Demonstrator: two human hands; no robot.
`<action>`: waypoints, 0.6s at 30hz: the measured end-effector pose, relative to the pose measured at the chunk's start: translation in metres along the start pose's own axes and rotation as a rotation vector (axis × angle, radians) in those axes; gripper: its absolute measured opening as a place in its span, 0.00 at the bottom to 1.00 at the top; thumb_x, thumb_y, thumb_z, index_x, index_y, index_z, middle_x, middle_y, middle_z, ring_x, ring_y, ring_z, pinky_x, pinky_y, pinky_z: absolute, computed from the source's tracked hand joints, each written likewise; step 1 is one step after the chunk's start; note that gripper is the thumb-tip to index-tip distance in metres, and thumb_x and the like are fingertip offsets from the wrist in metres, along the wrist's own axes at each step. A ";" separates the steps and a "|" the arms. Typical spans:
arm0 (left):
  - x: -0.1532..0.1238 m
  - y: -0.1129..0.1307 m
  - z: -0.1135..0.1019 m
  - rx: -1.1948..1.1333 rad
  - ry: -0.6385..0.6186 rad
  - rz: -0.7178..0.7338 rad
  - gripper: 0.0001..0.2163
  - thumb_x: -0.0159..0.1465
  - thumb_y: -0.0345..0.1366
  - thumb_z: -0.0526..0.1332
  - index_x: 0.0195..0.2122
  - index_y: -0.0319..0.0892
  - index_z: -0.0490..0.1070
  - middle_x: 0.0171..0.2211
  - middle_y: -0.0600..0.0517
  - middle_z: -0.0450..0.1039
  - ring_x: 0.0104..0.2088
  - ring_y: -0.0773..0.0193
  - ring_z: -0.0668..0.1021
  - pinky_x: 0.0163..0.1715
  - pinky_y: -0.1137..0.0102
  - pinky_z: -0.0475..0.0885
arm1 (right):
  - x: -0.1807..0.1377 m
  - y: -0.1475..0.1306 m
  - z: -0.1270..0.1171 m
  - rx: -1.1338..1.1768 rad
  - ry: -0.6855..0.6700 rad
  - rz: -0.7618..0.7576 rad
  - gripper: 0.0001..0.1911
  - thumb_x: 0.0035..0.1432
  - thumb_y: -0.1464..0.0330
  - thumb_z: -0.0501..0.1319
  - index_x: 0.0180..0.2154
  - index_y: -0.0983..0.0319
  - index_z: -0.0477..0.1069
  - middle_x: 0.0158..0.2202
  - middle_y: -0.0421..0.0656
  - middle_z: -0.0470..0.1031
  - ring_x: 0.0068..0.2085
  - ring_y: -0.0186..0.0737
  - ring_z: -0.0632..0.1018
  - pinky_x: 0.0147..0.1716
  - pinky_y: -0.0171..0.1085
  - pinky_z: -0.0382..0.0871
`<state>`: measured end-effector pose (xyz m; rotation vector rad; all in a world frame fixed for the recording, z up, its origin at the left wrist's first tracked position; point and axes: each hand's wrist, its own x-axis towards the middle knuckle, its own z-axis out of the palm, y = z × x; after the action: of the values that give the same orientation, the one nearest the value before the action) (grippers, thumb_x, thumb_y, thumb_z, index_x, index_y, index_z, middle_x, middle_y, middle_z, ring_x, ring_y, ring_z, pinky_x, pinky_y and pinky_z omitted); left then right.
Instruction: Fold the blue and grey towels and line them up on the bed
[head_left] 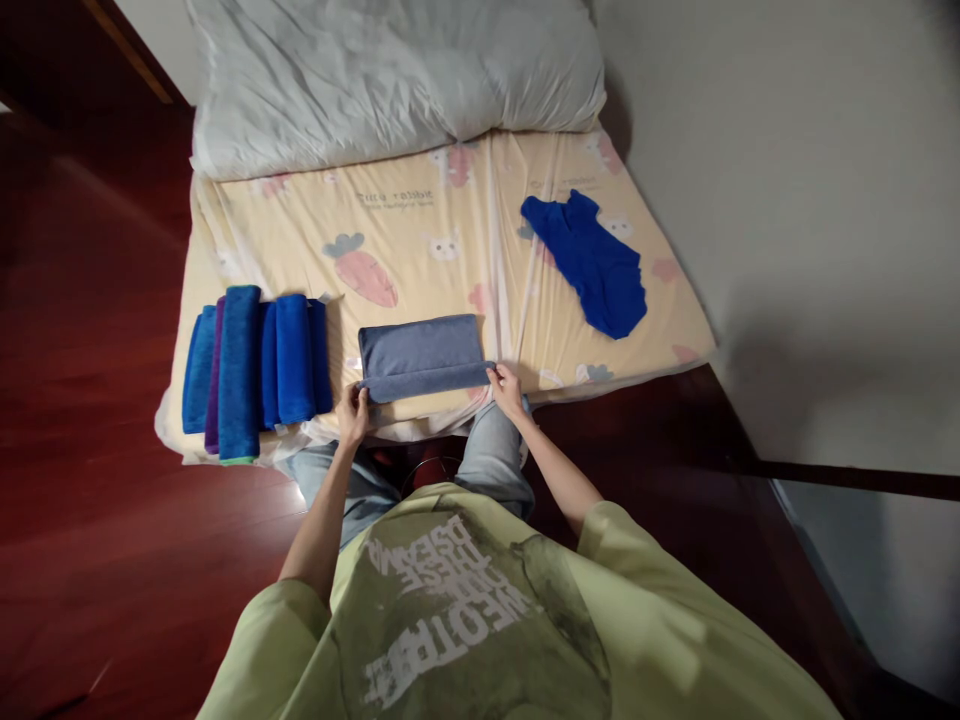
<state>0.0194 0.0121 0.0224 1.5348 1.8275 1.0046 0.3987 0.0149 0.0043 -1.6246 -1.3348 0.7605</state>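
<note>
A grey-blue towel (421,347) lies flat on the bed in front of me, its near edge turned over into a narrow fold. My left hand (352,412) pinches the near left corner of that fold. At the opposite end, my right hand (505,388) grips the near right corner between thumb and fingers. Left of the towel sits a row of rolled towels (241,370) in blue, teal and purple, packed side by side. A crumpled bright blue cloth (589,262) rests farther off to the right, apart from both hands.
The bed (420,250) has a yellow sheet printed with carrots and rabbits. A large pale quilt or pillow (397,75) covers its far end. A grey wall (810,200) stands to the right, and dark red flooring (90,400) shows at the left.
</note>
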 end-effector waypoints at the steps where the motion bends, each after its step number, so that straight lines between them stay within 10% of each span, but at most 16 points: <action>1: 0.000 0.000 0.000 -0.005 0.005 -0.004 0.19 0.69 0.48 0.53 0.50 0.39 0.71 0.41 0.45 0.78 0.40 0.58 0.80 0.40 0.68 0.73 | 0.000 0.000 0.000 -0.006 -0.010 0.003 0.23 0.64 0.48 0.54 0.37 0.61 0.73 0.34 0.46 0.78 0.37 0.44 0.78 0.42 0.40 0.74; 18: -0.004 -0.007 0.001 0.046 0.026 -0.001 0.16 0.65 0.49 0.57 0.41 0.40 0.74 0.32 0.49 0.76 0.32 0.60 0.77 0.35 0.68 0.71 | 0.005 0.010 0.007 0.032 -0.031 -0.017 0.23 0.60 0.46 0.58 0.31 0.60 0.71 0.29 0.44 0.76 0.32 0.43 0.77 0.37 0.40 0.73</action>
<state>0.0171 0.0082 0.0159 1.5549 1.8817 0.9929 0.3984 0.0210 -0.0072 -1.5804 -1.3505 0.7959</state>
